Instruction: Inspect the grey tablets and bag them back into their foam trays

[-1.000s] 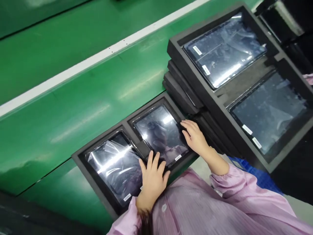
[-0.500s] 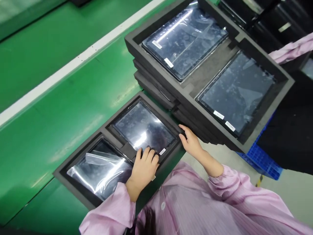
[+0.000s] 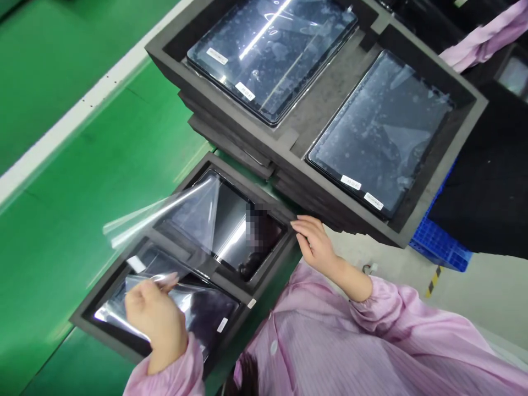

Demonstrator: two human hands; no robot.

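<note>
My left hand [image 3: 154,316] is closed on a clear protective film [image 3: 165,212], pinching it over the lower-left compartment. The film is partly lifted off a dark tablet-like screen [image 3: 233,225] in the tray's upper-right compartment and sweeps up to the left. Below my left hand lies another screen [image 3: 214,305], partly covered by wrinkled clear film and bearing a white label. Both screens sit in a dark grey foam tray [image 3: 165,245]. My right hand [image 3: 315,245] has its fingertips at the tray's right rim, thumb apart from the fingers.
A stack of foam trays [image 3: 289,151] stands behind and to the right; its top tray holds two film-covered screens with white labels. Underneath is a green work surface [image 3: 82,214]. A blue plastic pallet [image 3: 443,239] is on the floor at right. Another pink sleeve [image 3: 482,38] shows at upper right.
My left hand has moved left from the screen's lower edge, pulling the clear film up and away. My right hand stays by the tray's rim. The view has shifted slightly.
</note>
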